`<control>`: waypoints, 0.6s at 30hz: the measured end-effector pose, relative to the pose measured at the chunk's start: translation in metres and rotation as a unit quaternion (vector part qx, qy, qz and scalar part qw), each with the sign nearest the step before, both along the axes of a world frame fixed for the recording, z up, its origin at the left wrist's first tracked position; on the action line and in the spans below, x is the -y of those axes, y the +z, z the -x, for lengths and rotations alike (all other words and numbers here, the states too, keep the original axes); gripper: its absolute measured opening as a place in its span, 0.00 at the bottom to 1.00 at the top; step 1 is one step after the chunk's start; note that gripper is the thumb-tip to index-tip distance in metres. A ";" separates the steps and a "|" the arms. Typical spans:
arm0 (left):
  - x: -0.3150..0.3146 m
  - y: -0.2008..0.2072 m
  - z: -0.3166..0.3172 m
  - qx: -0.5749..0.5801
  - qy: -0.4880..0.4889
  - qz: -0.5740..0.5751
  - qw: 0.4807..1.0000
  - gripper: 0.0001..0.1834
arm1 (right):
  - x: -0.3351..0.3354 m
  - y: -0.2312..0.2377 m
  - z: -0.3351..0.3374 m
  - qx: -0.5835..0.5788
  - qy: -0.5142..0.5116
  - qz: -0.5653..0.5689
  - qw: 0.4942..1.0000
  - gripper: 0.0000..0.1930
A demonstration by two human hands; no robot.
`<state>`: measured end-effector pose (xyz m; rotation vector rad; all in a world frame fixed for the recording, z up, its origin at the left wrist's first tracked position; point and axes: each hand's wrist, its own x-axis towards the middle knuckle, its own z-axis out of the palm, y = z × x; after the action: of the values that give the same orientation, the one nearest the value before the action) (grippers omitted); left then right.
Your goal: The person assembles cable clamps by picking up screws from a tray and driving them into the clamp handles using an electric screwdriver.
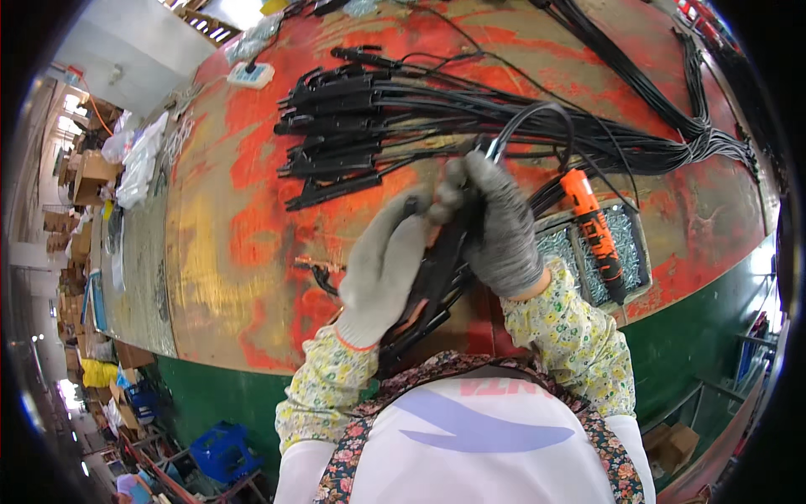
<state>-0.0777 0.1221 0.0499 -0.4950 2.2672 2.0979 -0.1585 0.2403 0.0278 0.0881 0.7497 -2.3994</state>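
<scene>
My left hand [383, 265], in a pale work glove with darkened fingertips, is closed at the side of a long black plastic part [442, 256]. My right hand [506, 227], in a grey knit glove, closes around the same part from the other side, fingertips near its upper end. A dark cable [537, 107] loops up from beside my right fingertips, where a bit of shiny metal shows. Exactly what the fingertips pinch is hidden. To the right, an orange and black electric screwdriver [594, 231] lies across a tray [645, 256] of small screws.
Several black plastic housings [332, 109] with long black cables [537, 139] lie across the worn red table [227, 277]. Tied cable bundles [705, 143] rest at far right. A white power strip [251, 76] sits far left. Copper-ended leads [323, 267] lie beside my left hand.
</scene>
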 end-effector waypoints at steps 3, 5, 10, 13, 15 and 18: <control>-0.012 -0.021 -0.002 -0.177 0.029 0.120 0.977 0.20 | -0.001 -0.006 0.005 -0.054 -0.058 0.035 0.996 0.11; -0.013 -0.027 -0.003 -0.266 0.038 0.078 0.960 0.22 | 0.000 -0.005 0.006 -0.057 -0.058 0.022 0.996 0.12; -0.023 -0.015 0.001 -0.217 0.025 0.044 0.975 0.23 | -0.005 0.002 0.019 -0.115 -0.084 -0.070 0.987 0.12; -0.019 -0.021 0.009 -0.241 0.025 0.117 0.963 0.23 | 0.002 -0.001 0.024 -0.107 -0.113 -0.043 0.987 0.10; -0.018 -0.022 0.012 -0.268 0.031 0.132 0.954 0.23 | 0.006 -0.004 0.028 -0.101 -0.135 -0.035 0.985 0.09; -0.021 -0.021 0.014 -0.237 0.063 0.103 0.964 0.22 | 0.006 -0.004 0.033 -0.060 -0.103 -0.053 0.991 0.09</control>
<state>-0.0918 0.1428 0.0291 -0.1462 2.7997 2.2464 -0.1916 0.2344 0.0239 0.0685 0.9672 -2.5769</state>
